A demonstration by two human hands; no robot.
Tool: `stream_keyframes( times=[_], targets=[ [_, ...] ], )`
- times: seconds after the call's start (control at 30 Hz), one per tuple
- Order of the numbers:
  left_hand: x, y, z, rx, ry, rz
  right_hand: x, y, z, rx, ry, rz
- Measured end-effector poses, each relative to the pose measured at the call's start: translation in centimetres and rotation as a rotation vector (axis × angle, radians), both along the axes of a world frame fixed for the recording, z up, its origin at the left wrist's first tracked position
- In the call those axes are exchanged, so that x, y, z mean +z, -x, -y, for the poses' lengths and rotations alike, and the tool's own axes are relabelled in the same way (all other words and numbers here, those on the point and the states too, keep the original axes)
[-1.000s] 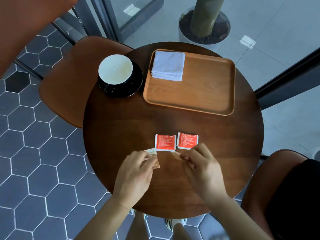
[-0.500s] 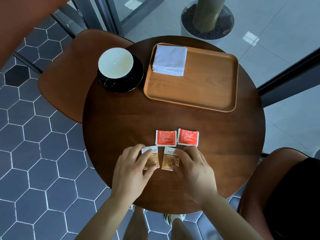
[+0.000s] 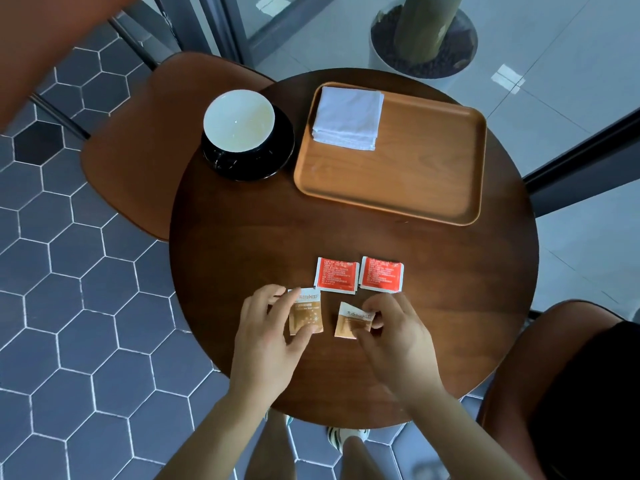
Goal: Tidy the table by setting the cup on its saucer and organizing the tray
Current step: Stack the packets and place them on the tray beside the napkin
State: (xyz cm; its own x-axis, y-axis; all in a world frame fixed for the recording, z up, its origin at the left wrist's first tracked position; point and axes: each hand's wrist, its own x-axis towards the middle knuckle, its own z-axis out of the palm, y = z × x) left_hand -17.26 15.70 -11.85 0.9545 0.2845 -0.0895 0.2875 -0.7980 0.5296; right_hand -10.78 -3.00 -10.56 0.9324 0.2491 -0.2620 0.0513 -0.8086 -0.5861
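A white cup (image 3: pixel 239 123) stands on a black saucer (image 3: pixel 277 157) at the round table's far left. To its right lies a wooden tray (image 3: pixel 426 174) with a folded white napkin (image 3: pixel 348 117) in its far left corner. Two red sachets (image 3: pixel 336 274) (image 3: pixel 381 274) lie side by side near the table's middle. Just in front of them are two brown sachets. My left hand (image 3: pixel 266 337) pinches the left brown sachet (image 3: pixel 306 315) between thumb and fingers. My right hand (image 3: pixel 394 337) pinches the right brown sachet (image 3: pixel 351 323), its near edge lifted off the table.
A brown chair seat (image 3: pixel 138 150) stands at the table's left and another (image 3: pixel 554 375) at the near right. A potted trunk (image 3: pixel 424 36) sits behind the table. Dark window frames run along the back and right. The table (image 3: pixel 242 244) shows bare wood between tray and sachets.
The two brown sachets have come out from under my hands and moved slightly apart. My right hand has tilted its sachet up; the view has shifted a little.
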Motion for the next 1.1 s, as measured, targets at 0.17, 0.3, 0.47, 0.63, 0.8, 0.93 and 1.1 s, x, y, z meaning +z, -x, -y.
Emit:
stream_keyframes(
  times=[0.17,0.3,0.47,0.63,0.8,0.93,1.1],
  targets=[
    [0.7,-0.2,0.8,0.347,0.373,-0.009,0.4,-0.8,-2.4,-0.123,-0.289,-0.210],
    [1.2,-0.6,1.2,0.535,0.587,-0.064,0.1,-0.6,-4.6,-0.011,-0.175,-0.137],
    [1.4,-0.9,1.1,0.595,0.643,-0.095,0.2,0.0,-5.4,-0.069,-0.111,-0.003],
    [1.5,-1.2,1.4,0.624,0.719,-0.115,0.0,0.1,-6.5,-0.053,-0.076,0.000],
    [1.5,-1.5,1.2,0.730,0.793,-0.099,-0.3,0.3,-6.9,-0.092,-0.096,-0.071],
    [1.3,-1.8,1.1,0.776,0.836,-0.093,-0.2,0.4,-6.9,-0.236,-0.219,-0.161],
    [1.4,-1.7,1.2,0.709,0.792,-0.125,-0.2,0.7,-6.8,-0.264,-0.307,-0.204]
  ],
)
